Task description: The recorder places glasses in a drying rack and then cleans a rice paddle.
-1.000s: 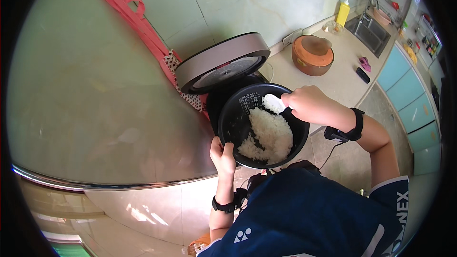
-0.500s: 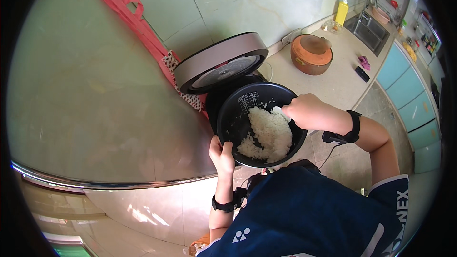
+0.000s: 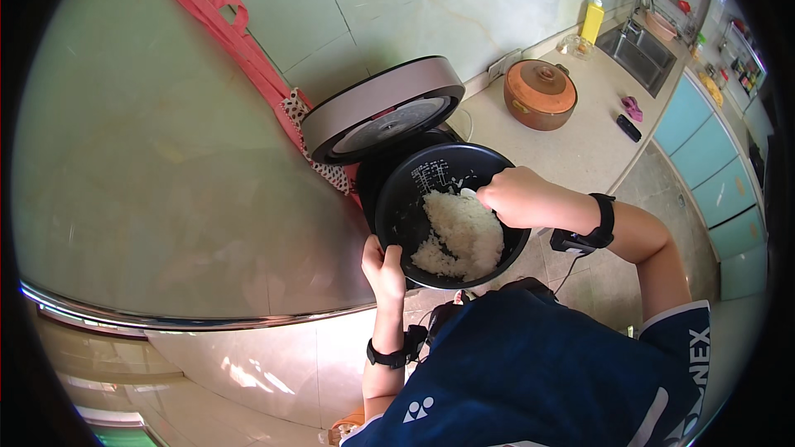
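A black inner pot (image 3: 401, 213) with white measuring marks sits tilted toward me in front of the open rice cooker lid (image 3: 389, 108). White cooked rice (image 3: 464, 236) is heaped across its bottom, with grains stuck to the wall. My left hand (image 3: 384, 273) grips the pot's near-left rim, thumb on the inside. Over the right side of the pot, my right hand (image 3: 517, 197) is closed around a white utensil, seemingly a rice paddle (image 3: 469, 193); only a small white part shows and its tip is hidden at the rice.
An orange-brown lidded clay pot (image 3: 541, 98) stands on the counter (image 3: 580, 145) to the right. Beyond it are a purple cloth (image 3: 633, 108), a small black object (image 3: 629, 127), a yellow pump bottle (image 3: 593, 21) and a sink (image 3: 638, 58). A pink apron (image 3: 240, 54) hangs on the left.
My right hand has shifted slightly left with the white utensil, further over the rice. My left hand keeps its hold on the pot rim.
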The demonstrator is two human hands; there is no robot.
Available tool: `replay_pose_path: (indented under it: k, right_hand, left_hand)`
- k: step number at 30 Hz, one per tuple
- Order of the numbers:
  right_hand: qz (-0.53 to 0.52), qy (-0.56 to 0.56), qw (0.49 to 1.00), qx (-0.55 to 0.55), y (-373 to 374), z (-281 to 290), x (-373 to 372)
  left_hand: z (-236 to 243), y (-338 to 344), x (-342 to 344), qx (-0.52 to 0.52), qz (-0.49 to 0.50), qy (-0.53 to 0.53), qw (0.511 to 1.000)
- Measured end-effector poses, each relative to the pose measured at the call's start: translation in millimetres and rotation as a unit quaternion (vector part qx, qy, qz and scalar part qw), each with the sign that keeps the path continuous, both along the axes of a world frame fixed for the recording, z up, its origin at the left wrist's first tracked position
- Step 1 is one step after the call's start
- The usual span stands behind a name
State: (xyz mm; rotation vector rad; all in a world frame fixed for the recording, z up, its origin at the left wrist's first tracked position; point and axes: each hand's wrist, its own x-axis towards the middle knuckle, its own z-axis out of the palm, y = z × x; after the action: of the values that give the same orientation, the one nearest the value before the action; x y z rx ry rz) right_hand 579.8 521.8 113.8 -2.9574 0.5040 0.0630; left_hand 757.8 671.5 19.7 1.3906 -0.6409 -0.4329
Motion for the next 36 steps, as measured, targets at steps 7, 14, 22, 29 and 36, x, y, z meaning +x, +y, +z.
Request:
replay_pose_path:
  k: [7, 14, 22, 29, 36]
  right_hand:
    - [-0.050, -0.017, 0.999, 0.007, -4.3, 5.6, -9.7]
    - [-0.024, 0.060, 0.997, -0.033, -6.0, -3.9, -3.3]
    - [0.010, 0.087, 0.996, 0.006, 1.3, 3.7, 13.7]
    - [0.041, 0.042, 0.998, -0.012, 2.0, -1.6, 19.3]
    - [-0.003, -0.030, 0.997, -0.077, -8.0, 23.6, -2.7]
  left_hand:
    - [-2.9, -0.1, 0.0, 0.004, 0.006, -0.002, 1.000]
    - [-1.3, 0.5, -0.1, 0.011, 0.008, -0.015, 1.000]
    - [2.5, -0.1, -2.7, 0.007, 0.009, -0.005, 1.000]
    - [-0.2, -0.7, 1.5, 0.009, 0.006, -0.015, 1.000]
    - [-1.6, 0.2, 0.3, 0.026, 0.023, -0.031, 0.999]
